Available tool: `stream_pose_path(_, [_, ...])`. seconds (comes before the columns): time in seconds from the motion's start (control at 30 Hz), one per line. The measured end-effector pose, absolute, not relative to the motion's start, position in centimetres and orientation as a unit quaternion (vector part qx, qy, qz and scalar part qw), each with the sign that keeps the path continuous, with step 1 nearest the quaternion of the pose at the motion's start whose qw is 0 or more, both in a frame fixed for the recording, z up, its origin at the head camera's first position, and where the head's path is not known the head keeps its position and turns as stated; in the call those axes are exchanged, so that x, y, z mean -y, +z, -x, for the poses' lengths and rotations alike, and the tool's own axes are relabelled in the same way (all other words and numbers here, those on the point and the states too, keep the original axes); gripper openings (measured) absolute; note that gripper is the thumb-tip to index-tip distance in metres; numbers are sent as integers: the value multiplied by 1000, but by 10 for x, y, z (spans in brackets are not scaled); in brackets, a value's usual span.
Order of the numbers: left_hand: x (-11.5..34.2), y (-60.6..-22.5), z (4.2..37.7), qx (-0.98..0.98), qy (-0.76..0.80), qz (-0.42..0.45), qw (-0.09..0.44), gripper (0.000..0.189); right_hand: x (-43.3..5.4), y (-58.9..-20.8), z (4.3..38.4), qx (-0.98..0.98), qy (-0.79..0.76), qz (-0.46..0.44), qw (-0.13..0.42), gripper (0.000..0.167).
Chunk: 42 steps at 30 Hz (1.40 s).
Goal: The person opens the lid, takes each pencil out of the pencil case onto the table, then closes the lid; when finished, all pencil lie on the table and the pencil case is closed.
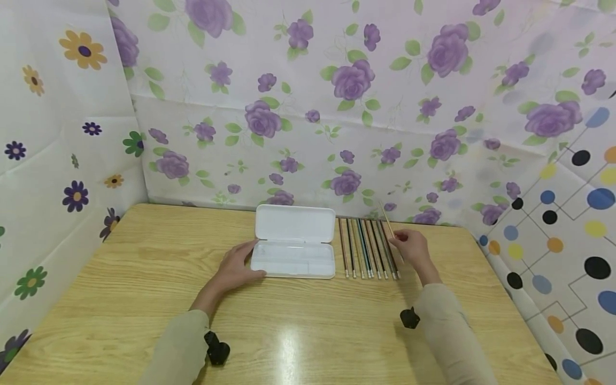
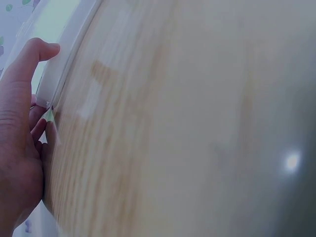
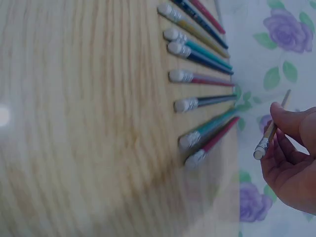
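Observation:
A white pencil case (image 1: 292,270) lies open on the table, its lid (image 1: 295,223) folded back toward the wall. My left hand (image 1: 236,269) holds the case by its left end, thumb on the front rim. In the left wrist view, the thumb of that hand (image 2: 17,133) bends over the case edge (image 2: 74,37), other fingers partly hidden at the corner. My right hand (image 1: 415,248) pinches a natural-wood pencil (image 1: 387,220) above the right end of a row of pencils (image 1: 343,247). Its eraser end (image 3: 259,153) shows in the right wrist view, below thumb and fingers.
Several pencils in various colours lie side by side right of the case, white erasers toward me; one is a teal pencil (image 3: 212,127). A wood-grain table (image 1: 298,331) carries everything. Flowered sheeting (image 1: 308,144) hangs behind the table, with dotted sheeting (image 1: 568,246) at right.

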State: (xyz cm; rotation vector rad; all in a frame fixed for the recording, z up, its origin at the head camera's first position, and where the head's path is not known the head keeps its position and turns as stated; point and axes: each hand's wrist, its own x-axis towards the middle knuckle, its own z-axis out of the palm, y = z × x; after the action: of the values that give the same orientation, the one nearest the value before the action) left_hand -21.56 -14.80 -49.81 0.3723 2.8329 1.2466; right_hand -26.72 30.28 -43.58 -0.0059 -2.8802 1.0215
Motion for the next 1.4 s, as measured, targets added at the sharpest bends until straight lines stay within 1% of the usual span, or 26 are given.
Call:
stream_pose_path(0.2, [149, -498, 216, -909, 400, -118, 15, 89, -320, -450, 259, 940, 339, 25, 17, 33])
stream_pose_path(0.3, [149, -499, 216, -909, 399, -118, 14, 90, -326, -455, 255, 943, 332, 33, 15, 33])
stream_pose_path(0.53, [147, -498, 216, -909, 400, -117, 15, 91, -334, -466, 248, 942, 330, 53, -10, 37])
stream_pose_path(0.83, [148, -501, 217, -910, 398, -116, 12, 91, -334, -476, 250, 951, 307, 32, 19, 33])
stream_pose_path(1.03, [149, -501, 217, -909, 399, -119, 10, 90, -334, -476, 250, 951, 307, 33, 17, 33])
stream_pose_path(1.23, [149, -502, 218, -910, 397, -118, 14, 90, -332, -470, 251, 944, 326, 46, -3, 38])
stream_pose_path(1.4, [149, -500, 217, -909, 400, -119, 17, 90, -318, -461, 257, 941, 337, 34, 11, 38])
